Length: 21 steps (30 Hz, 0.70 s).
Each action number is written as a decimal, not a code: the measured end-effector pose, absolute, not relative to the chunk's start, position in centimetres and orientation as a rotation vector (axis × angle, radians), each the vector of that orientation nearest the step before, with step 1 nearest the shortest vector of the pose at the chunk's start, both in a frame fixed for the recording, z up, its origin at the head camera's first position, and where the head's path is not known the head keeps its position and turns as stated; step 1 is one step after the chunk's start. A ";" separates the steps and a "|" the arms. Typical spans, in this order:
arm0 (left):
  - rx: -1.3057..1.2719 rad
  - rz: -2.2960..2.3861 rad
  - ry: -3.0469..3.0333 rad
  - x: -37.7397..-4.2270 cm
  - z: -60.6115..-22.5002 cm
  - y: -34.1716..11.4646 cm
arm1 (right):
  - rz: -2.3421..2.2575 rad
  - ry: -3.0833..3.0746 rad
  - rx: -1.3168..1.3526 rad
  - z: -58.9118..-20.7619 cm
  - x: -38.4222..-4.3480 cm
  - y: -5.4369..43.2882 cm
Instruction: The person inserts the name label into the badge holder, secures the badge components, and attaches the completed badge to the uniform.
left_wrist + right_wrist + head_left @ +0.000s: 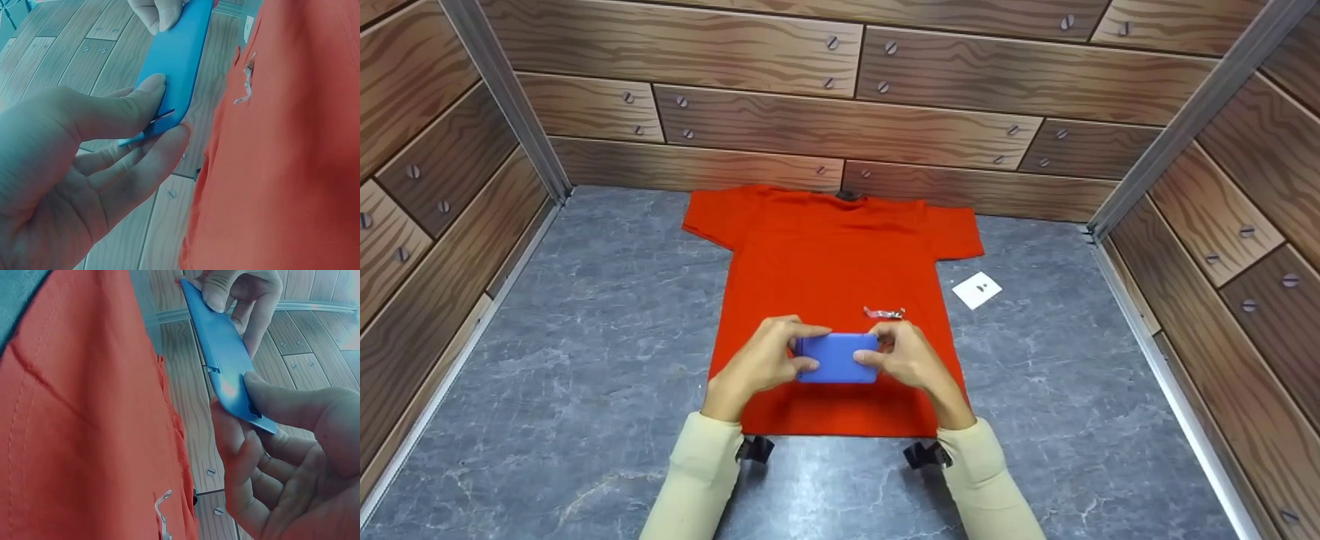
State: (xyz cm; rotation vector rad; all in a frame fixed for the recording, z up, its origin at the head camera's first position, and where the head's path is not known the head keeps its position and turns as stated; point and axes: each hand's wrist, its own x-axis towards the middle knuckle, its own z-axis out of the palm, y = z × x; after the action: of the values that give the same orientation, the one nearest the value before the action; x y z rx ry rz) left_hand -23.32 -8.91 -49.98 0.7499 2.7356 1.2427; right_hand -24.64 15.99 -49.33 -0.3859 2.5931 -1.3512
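Note:
Both hands hold a blue phone case (836,358) by its two short ends, raised over a red T-shirt (832,262). The left hand (769,356) pinches one end between thumb and fingers. At the other end the right hand (906,356) does the same, its thumb on the broad face. A narrow slot shows near the left end of the case (174,62) in the left wrist view. Cutouts mark the edge of the case (225,349) in the right wrist view. Whether anything sits inside the case, I cannot tell. A small shiny metallic piece (885,313) lies on the shirt just beyond the right hand.
The shirt lies spread flat, sleeves out, on a grey marbled surface (622,300). Right of it is a small white card (976,290) with dark marks. Wood-patterned walls (757,112) with metal corner strips enclose the back and both sides.

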 end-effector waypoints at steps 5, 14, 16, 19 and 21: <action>0.709 1.243 2.709 -23.2 -49.9 -8.8 | -1.372 2.598 -0.407 -49.4 -24.7 16.1; 0.740 1.243 2.729 -23.3 -49.7 -8.7 | -1.394 2.555 -0.449 -49.2 -24.7 16.2; 0.756 1.248 2.732 -23.4 -49.8 -8.7 | -1.401 2.543 -0.458 -49.3 -24.7 16.2; 0.766 1.252 2.736 -23.5 -49.9 -8.7 | -1.410 2.527 -0.472 -49.3 -24.7 16.3; 0.771 1.252 2.738 -23.5 -50.0 -8.7 | -1.414 2.521 -0.480 -49.3 -24.7 16.3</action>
State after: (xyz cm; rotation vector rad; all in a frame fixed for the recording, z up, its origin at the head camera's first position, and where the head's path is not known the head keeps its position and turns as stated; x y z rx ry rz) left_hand -23.50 -8.69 -49.97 0.7714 2.7380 1.2523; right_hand -24.72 16.25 -49.32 -0.4797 2.5211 -1.4136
